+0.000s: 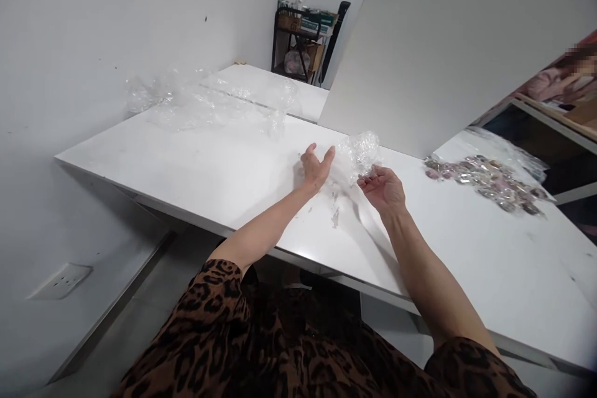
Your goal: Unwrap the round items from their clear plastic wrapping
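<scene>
A crumpled bunch of clear plastic (366, 150) is on the white table in front of me. My right hand (383, 189) is at its near right side, the fingers bent together and pinching its edge. On the bunch's left side is my left hand (317, 168), with thumb and fingers spread apart and nothing visible in it. Whether the left fingertips touch the plastic, I cannot tell. Dark scuff marks show on the tabletop below the hands.
More clear crinkled plastic (200, 102) lies at the table's back left. Several small items in clear wrapping (489, 180) are heaped on the right. A grey upright panel (420, 50) stands behind the table (186, 168). Another person (555, 84) is partly visible at far right; a black shelf cart (298, 43) stands beyond.
</scene>
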`<state>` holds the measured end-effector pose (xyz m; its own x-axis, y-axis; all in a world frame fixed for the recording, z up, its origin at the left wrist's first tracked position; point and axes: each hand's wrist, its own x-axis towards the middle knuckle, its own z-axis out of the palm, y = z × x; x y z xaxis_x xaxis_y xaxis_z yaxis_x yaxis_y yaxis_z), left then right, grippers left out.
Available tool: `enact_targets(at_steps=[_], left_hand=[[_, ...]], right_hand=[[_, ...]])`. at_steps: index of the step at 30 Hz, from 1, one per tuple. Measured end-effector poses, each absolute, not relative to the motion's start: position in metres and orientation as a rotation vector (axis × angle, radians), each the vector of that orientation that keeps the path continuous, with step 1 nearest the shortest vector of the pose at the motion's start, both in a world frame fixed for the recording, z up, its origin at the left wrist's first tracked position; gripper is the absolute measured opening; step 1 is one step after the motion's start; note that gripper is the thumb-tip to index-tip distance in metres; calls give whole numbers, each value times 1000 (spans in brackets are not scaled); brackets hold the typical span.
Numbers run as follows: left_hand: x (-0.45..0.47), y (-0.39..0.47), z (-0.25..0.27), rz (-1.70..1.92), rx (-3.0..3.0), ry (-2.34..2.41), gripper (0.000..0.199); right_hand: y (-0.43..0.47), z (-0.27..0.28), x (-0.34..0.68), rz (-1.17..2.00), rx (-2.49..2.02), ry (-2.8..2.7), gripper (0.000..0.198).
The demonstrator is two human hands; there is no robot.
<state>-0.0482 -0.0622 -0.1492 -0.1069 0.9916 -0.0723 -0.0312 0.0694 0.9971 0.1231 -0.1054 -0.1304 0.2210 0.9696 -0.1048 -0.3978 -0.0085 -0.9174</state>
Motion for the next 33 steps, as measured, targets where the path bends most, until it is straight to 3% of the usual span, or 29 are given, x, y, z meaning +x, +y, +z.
enact_targets(at_steps=[7,12,14,17,23,26,30,33], left_hand=[[-54,-73,-140,1412,1743,1511,68],[-47,-88,-143,1324,2186,1304,54],[-42,-94,-146,1237,2255,1182,39],[-36,-96,-148,1198,2096,1050,13],[-39,-81,-137,1216,1130,884,17],[-46,-77,-127,1213,925,808,23],[-58,-71,-115,1268,875,668,36],[-69,-60,-112,1371,745,676,32]], right_hand=[[-113,-133,146,1292,-1047,-576,22],[-112,-137,151,1253,-1099,-660,21],[-113,-138,149,1238,-1096,-764,22],[-115,-139,144,1227,-1066,-859,27],[-119,-141,135,1275,-1019,-843,56],[-121,-145,127,1251,-1066,-900,61],[-115,-152,128,1220,-1105,-708,51],[-108,-152,140,1196,-1066,-514,38]])
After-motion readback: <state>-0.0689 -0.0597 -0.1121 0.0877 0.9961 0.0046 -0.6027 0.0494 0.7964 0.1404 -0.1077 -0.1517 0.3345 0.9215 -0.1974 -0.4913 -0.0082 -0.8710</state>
